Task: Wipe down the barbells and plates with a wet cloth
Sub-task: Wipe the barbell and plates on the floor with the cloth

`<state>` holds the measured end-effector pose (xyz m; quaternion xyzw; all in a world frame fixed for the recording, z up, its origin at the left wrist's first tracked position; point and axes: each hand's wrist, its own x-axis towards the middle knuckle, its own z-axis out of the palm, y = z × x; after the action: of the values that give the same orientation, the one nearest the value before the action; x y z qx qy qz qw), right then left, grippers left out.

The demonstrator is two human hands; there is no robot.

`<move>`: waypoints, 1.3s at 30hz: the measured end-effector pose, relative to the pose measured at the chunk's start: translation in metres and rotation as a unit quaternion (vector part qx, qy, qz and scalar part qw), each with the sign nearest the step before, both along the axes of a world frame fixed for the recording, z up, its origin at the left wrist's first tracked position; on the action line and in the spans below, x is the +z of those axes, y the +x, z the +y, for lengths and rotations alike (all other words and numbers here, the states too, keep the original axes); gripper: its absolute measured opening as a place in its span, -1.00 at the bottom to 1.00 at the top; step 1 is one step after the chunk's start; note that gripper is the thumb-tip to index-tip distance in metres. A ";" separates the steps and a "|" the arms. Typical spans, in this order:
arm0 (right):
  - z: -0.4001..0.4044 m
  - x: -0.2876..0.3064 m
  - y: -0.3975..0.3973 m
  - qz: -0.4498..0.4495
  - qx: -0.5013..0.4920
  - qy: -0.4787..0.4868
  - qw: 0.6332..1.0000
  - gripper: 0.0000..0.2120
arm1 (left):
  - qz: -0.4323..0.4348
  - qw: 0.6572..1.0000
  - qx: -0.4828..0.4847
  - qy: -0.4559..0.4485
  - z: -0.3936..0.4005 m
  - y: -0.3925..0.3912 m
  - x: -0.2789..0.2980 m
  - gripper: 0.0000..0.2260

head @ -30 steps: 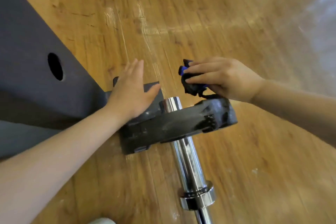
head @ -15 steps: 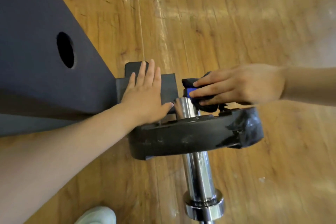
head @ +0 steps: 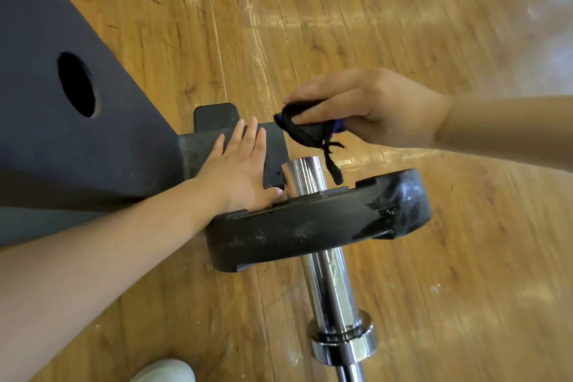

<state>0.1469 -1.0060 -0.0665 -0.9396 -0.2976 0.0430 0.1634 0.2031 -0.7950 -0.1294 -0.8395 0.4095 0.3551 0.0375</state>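
Pinching dark cloth (head: 305,125) — right hand (head: 369,105); left hand (head: 240,164) flat, plate (head: 310,223) face hidden.

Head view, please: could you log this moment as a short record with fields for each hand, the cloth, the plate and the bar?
left hand: flat, fingers straight, pressing the black rubber weight plate
right hand: gripping the bunched dark cloth with blue patches
cloth: held just above the bar end, a thread dangling
plate: on the chrome barbell sleeve, scuffed edge
floor: wooden planks
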 end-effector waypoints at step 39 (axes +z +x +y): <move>-0.001 0.012 -0.007 0.033 0.130 -0.034 0.990 -0.71 | -0.055 0.998 -0.031 0.012 0.001 -0.001 0.002 -0.08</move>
<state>0.1400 -1.0068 -0.0548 -0.8961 -0.4098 0.1045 0.1345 0.2022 -0.7941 -0.1277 -0.8444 0.4282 0.3116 0.0807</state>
